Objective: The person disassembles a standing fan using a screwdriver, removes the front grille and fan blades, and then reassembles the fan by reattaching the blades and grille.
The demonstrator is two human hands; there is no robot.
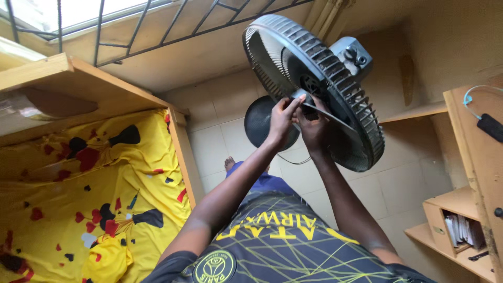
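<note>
Gripping the hub of a grey fan [319,84] with both hands, left hand [282,119] and right hand [314,128] touching at the centre, above a tiled floor [398,194]; yellow patterned bedsheet [78,199] lying alongside, wooden shelf [456,220] standing opposite.

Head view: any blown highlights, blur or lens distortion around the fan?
Head view: the window at top left is blown out white; the fan guard and both hands, left hand and right hand, are evenly lit and fairly sharp; wide-angle distortion bows the bed frame and wooden shelf toward the edges.
</note>
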